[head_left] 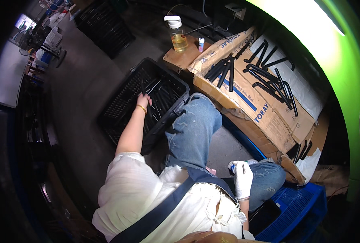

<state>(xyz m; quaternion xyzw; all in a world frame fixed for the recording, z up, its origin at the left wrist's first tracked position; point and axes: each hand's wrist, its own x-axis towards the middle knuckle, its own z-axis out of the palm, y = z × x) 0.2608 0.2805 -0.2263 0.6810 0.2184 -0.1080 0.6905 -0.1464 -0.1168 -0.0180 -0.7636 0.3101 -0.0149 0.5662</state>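
A black bar [144, 87] stood up out of the person's left hand [144, 100], at eleven o'clock from the lap, inside a black basket [176, 79]. The bare fingers looked closed around it, with little gap, though the far side of the grip was hidden. More dark bars lay below that hand; the basket's walls probably kept them from spilling, and its place beside the knee seemed to suit an arm's reach.

At three o'clock, the right hand [243, 178], in a white glove, rested near the right knee, its fingers bent shut about a small white-and-blue thing [231, 166] too covered to identify.

At one to two o'clock, a brown carton [236, 103] served as a tabletop. Bent black pieces [274, 83] lay loosely across it, perhaps spread so that each could be picked up singly.

At twelve o'clock, a bottle [179, 40] of yellowish liquid stood upright on a wooden board [172, 61], likely set apart from the black pieces. Farther out at eleven, dark baskets [103, 28] were stacked, presumably to save floor.
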